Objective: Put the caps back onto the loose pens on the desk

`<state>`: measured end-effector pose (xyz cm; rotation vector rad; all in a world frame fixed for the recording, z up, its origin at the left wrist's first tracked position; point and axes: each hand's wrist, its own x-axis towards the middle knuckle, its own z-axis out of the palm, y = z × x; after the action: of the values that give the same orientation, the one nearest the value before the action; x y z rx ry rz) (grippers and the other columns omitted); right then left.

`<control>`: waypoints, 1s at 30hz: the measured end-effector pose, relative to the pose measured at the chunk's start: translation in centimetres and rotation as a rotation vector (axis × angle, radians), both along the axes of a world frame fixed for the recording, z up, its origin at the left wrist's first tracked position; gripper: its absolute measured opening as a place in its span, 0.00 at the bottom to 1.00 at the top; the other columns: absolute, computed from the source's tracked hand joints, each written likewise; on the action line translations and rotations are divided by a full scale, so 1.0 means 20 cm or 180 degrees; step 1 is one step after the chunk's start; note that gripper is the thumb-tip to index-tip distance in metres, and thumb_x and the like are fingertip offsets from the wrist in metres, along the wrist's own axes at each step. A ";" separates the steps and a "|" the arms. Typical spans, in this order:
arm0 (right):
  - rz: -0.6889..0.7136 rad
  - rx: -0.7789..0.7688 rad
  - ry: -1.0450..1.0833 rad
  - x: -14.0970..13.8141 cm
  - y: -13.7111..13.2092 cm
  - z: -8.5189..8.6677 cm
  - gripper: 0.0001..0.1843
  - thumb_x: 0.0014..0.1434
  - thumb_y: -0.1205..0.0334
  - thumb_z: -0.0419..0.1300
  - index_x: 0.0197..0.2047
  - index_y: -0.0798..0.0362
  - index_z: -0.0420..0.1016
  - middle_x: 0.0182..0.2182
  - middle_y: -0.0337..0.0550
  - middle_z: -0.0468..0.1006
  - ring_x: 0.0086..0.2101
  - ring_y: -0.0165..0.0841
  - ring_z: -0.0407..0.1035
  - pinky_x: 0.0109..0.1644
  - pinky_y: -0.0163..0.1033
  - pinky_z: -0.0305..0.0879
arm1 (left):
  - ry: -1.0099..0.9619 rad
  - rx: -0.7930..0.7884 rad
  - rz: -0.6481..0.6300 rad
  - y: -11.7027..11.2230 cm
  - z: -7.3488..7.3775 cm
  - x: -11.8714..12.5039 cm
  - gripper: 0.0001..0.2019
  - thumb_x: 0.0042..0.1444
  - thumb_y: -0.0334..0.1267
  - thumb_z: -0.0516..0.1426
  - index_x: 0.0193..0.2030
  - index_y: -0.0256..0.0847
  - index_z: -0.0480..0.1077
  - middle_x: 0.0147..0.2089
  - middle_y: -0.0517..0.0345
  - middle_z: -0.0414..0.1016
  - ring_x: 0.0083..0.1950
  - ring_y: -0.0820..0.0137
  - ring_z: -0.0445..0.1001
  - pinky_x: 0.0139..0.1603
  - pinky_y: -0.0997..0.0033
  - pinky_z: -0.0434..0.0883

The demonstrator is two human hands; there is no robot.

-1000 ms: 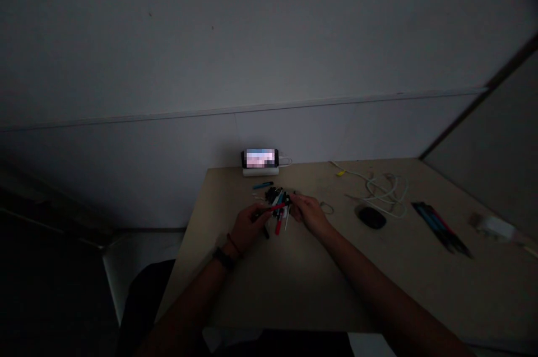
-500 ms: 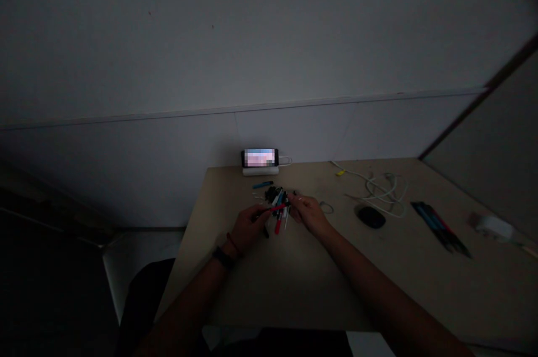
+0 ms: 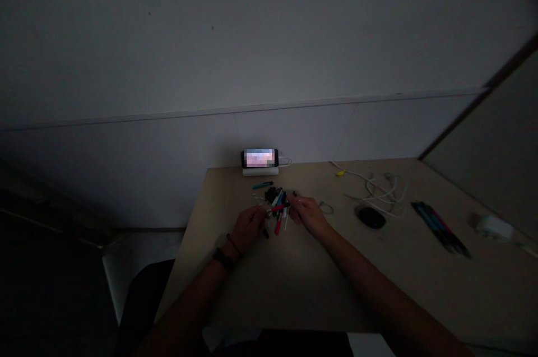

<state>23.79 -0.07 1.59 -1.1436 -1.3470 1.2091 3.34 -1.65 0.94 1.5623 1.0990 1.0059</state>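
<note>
In dim light, a red pen (image 3: 277,208) with a dark end is held level between my two hands. My right hand (image 3: 309,214) pinches its dark right end. At the left end, the closed fingers of my left hand (image 3: 249,223) meet a small pale part of the pen; the fine detail there is too dark to make out. Under and behind the pen lies a pile of loose pen parts (image 3: 278,198), black, white and blue. A red barrel (image 3: 278,226) and a thin white stick (image 3: 286,220) point out of the pile towards me.
A lit phone (image 3: 259,158) leans at the wall on a white base. A blue pen (image 3: 263,185) lies before it. To the right are a white cable (image 3: 380,194), a black mouse (image 3: 370,217), a row of several pens (image 3: 440,228) and a white adapter (image 3: 495,228).
My left hand has shifted slightly away from the red barrel, and a pale part now shows where a dark part was. My right hand stays nearly still.
</note>
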 end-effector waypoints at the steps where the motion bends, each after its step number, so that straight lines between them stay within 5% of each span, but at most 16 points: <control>1: 0.0001 0.0014 -0.0024 0.00 0.00 0.00 0.35 0.57 0.31 0.57 0.14 0.50 0.62 0.10 0.36 0.63 0.14 0.29 0.57 0.23 0.38 0.53 | -0.0029 0.0022 0.0002 0.00 0.00 0.00 0.24 0.64 0.58 0.50 0.34 0.37 0.72 0.23 0.62 0.65 0.25 0.73 0.63 0.29 0.73 0.63; 6: 0.0004 0.0048 -0.0047 0.00 0.00 -0.02 0.35 0.57 0.30 0.56 0.13 0.49 0.60 0.09 0.37 0.63 0.14 0.29 0.57 0.22 0.38 0.53 | -0.0079 0.0317 0.0071 0.01 -0.01 0.00 0.16 0.58 0.50 0.61 0.44 0.39 0.71 0.33 0.59 0.72 0.32 0.72 0.69 0.34 0.73 0.66; 11: 0.0063 -0.0010 -0.0055 0.00 0.01 -0.02 0.36 0.57 0.29 0.56 0.13 0.49 0.61 0.09 0.37 0.63 0.14 0.30 0.57 0.22 0.39 0.54 | 0.0038 0.0393 0.0132 0.02 -0.02 0.00 0.13 0.57 0.46 0.62 0.41 0.39 0.70 0.33 0.60 0.71 0.33 0.72 0.69 0.34 0.74 0.66; 21: 0.0244 -0.0210 0.0234 -0.02 0.00 -0.01 0.34 0.54 0.29 0.58 0.17 0.50 0.60 0.12 0.32 0.59 0.15 0.27 0.53 0.20 0.35 0.50 | 0.0386 0.0419 0.0172 0.00 0.00 0.00 0.15 0.62 0.51 0.57 0.36 0.39 0.70 0.28 0.61 0.72 0.29 0.72 0.70 0.31 0.73 0.66; 30: 0.0421 -0.0337 0.0246 -0.01 -0.01 0.02 0.34 0.53 0.28 0.57 0.18 0.49 0.59 0.13 0.32 0.57 0.16 0.26 0.52 0.20 0.35 0.49 | 0.1096 0.0675 -0.0205 -0.04 0.03 -0.01 0.18 0.67 0.50 0.49 0.36 0.40 0.72 0.25 0.59 0.73 0.28 0.69 0.72 0.31 0.72 0.63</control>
<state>23.56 -0.18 2.00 -1.0831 -1.3301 1.4206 3.21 -2.38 1.45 1.9839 1.1932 0.8504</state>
